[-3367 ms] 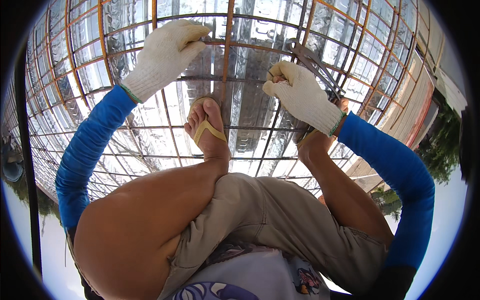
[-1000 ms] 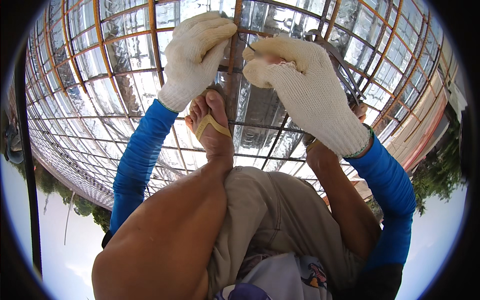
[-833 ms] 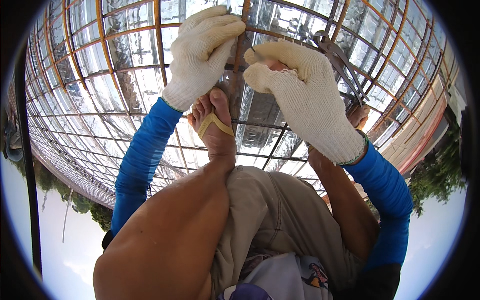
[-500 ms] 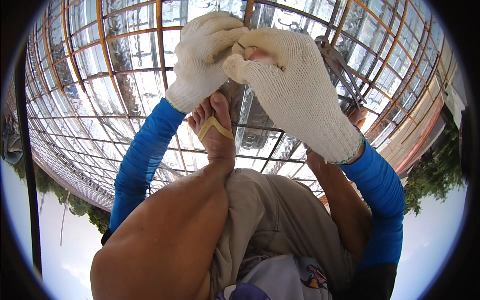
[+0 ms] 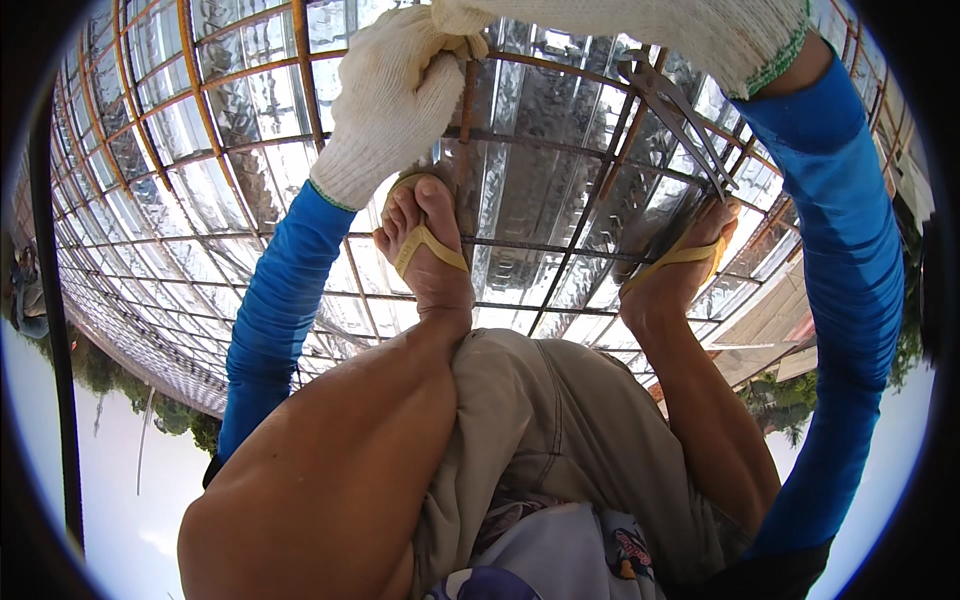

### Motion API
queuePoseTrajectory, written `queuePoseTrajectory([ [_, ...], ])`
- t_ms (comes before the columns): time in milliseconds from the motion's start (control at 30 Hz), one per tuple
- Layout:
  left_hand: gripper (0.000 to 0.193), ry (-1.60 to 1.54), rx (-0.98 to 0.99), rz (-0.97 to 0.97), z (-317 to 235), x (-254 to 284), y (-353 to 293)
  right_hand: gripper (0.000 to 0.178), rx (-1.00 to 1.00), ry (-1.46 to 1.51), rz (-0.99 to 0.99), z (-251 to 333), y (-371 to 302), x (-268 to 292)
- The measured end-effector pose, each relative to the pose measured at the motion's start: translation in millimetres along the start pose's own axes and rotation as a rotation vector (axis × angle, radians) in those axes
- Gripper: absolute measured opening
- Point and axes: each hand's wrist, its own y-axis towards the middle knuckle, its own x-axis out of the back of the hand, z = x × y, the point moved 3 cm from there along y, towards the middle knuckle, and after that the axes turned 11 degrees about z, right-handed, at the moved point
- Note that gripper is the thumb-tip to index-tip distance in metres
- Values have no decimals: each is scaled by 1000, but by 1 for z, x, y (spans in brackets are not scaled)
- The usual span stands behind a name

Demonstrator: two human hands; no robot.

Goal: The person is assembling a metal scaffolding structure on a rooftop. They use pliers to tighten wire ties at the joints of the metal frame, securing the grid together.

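My left hand (image 5: 390, 110), in a white knit glove, is closed at a crossing of the rusty steel bar mesh (image 5: 305, 85). Its fingers curl inward, and whatever they hold is hidden. My right hand (image 5: 640, 22), gloved the same way, stretches across the top edge of the picture. Its bent fingertips meet the left hand's fingers; part of the hand is cut off, and anything in its grip cannot be made out. A pair of metal pincers (image 5: 680, 125) lies on the mesh below my right hand, handles pointing toward my right foot.
Shiny corrugated sheeting (image 5: 530, 190) lies beneath the bars. My left foot (image 5: 425, 230) and right foot (image 5: 690, 255), in yellow flip-flops, stand on the mesh. A dark upright pole (image 5: 60, 350) is at the far left. Trees (image 5: 790, 400) show beyond the right edge.
My right hand has moved up and outward, its forearm swinging to the right, uncovering my right foot. The left hand has shifted slightly up and left. The pincers remain on the mesh.
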Motion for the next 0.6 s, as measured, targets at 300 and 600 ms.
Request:
queuePoseTrajectory([
  [300, 17, 163, 71, 40, 13, 3, -7, 39, 21, 30, -11, -7, -12, 9],
  [600, 19, 4, 162, 41, 13, -6, -1, 38, 22, 70, -22, -10, -24, 10],
])
